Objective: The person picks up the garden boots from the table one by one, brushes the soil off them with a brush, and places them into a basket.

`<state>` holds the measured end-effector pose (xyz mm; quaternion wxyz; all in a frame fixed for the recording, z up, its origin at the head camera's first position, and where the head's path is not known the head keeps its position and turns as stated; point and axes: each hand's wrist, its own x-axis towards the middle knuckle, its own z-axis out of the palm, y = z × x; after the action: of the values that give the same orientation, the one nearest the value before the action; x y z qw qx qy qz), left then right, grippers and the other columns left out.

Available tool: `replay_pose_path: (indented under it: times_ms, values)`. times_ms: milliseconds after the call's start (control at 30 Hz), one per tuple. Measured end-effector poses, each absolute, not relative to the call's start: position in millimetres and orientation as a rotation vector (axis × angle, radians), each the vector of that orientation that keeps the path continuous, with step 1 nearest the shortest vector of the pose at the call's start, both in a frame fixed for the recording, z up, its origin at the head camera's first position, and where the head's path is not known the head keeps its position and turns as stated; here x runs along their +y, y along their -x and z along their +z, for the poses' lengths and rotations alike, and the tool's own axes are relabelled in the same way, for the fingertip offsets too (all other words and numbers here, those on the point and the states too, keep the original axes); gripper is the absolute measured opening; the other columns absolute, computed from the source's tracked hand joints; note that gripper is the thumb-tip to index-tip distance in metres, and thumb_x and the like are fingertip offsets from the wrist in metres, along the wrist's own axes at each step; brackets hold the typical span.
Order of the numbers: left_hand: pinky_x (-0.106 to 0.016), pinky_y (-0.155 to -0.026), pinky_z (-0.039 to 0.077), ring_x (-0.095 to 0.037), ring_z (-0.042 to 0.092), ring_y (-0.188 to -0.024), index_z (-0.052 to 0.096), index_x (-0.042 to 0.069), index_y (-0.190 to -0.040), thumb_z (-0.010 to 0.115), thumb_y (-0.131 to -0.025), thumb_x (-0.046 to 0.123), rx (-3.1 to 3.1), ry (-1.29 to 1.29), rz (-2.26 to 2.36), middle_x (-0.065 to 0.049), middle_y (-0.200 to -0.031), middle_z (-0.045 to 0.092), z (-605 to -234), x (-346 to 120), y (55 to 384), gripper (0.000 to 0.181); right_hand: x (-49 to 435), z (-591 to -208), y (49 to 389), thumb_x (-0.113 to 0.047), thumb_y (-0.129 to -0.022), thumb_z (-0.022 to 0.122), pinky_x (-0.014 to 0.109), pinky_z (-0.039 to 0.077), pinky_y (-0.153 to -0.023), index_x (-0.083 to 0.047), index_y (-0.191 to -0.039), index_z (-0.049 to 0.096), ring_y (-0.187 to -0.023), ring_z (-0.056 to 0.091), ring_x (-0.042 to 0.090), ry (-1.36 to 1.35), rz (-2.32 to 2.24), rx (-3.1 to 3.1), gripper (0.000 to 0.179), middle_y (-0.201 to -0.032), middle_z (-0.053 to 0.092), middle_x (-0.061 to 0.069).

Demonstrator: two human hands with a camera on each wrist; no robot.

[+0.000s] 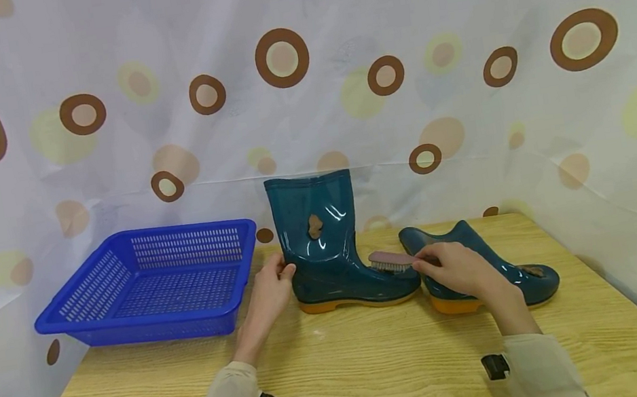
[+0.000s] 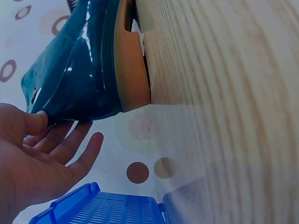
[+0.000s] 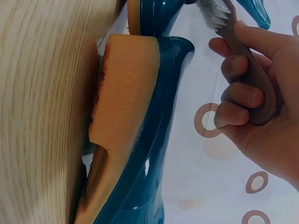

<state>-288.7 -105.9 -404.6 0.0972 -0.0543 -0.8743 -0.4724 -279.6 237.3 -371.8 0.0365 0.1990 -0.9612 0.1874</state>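
A dark teal rain boot (image 1: 325,266) with an orange sole stands upright on the table, its toe to the right. A brown, mud-like patch (image 1: 314,226) sticks to its shaft. My left hand (image 1: 274,286) holds the boot at the back above the heel, thumb on the near side and fingers behind. In my right hand (image 1: 457,267) is a brush (image 1: 392,260), gripped by its brown handle (image 3: 256,84). Its pale bristles point down at the boot's toe. The second rain boot (image 1: 488,255) lies partly behind my right hand, with a brown patch (image 1: 532,270) on its toe.
A blue plastic basket (image 1: 155,329) with slotted walls sits at the left, close to my left forearm. The wooden table (image 1: 344,373) reaches back to a white sheet (image 1: 307,124) with brown circles, which also hangs at both sides.
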Motion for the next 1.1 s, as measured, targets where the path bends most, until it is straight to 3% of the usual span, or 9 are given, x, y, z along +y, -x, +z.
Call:
replay_pose_path:
  times_ms: [1100]
  values:
    - [-0.03,-0.06,0.037,-0.02,0.047,-0.07,0.055,0.011,-0.106,0.049,-0.105,0.021,-2.584,0.163,-1.395,-0.006,-0.083,0.05,-404.9,-106.2,287.9,0.012,240.0,-371.0,278.6,-0.029,-0.101,0.058,0.048,0.053,-0.088,-0.004,-0.117,0.069,-0.094,0.066,0.023,-0.556,0.55,-2.986,0.032,-0.106,0.072,0.009]
